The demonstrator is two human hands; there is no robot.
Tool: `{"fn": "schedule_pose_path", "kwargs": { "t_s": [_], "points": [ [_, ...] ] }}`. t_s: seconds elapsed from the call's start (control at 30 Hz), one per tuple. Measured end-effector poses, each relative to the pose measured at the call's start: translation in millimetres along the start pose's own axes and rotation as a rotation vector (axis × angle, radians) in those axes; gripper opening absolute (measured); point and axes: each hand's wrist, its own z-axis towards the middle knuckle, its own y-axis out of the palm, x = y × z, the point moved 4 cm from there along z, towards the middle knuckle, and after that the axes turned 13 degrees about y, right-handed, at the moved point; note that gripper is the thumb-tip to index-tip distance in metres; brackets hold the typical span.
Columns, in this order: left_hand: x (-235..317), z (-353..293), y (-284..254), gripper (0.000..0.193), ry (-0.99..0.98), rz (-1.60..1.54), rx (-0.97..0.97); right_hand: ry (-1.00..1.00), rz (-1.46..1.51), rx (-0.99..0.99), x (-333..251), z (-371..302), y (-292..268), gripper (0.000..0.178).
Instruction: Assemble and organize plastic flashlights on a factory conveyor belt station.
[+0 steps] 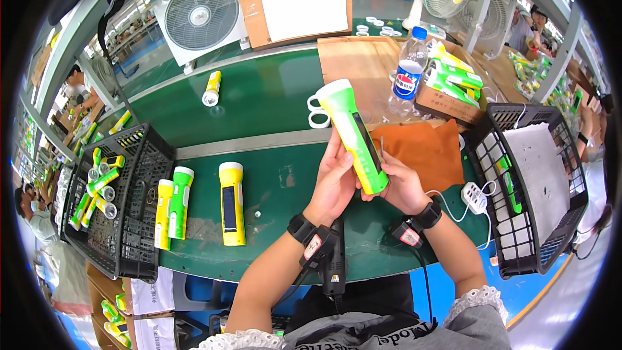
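Note:
A green and white flashlight (355, 139) with a dark panel along its side is tilted above the bench, its wide white head up and to the left. My left hand (334, 185) wraps round its body from the left. Against its lower right end, the fingers of my right hand (403, 185) close on it. A thin dark metal rod (381, 144) sticks up by the right fingertips; its lower part is hidden. On the bench to the left stand a yellow flashlight (232, 210) with a dark panel, a green one (181, 204) and another yellow one (164, 214).
Black crates flank me: the left crate (139, 175) holds several small flashlights, the right crate (557, 246) a white sheet. An orange cloth (427, 155), white charger (474, 198), bottle (409, 71) and carton of flashlights (447, 107) lie right. A lone flashlight (212, 88) rests on the green belt (272, 91).

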Motion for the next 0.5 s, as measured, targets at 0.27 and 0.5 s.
{"fn": "schedule_pose_path", "kwargs": {
  "t_s": [0.27,0.5],
  "points": [
    [-2.0,2.0,-0.2,0.059,0.041,0.051,-0.010,-0.164,-0.161,0.138,0.9,-2.4,-4.6,0.037],
    [-8.7,-8.9,-7.5,0.051,-0.092,-0.026,0.095,-0.565,-1.174,0.521,-18.3,-23.1,32.4,0.047]
  ]
}}
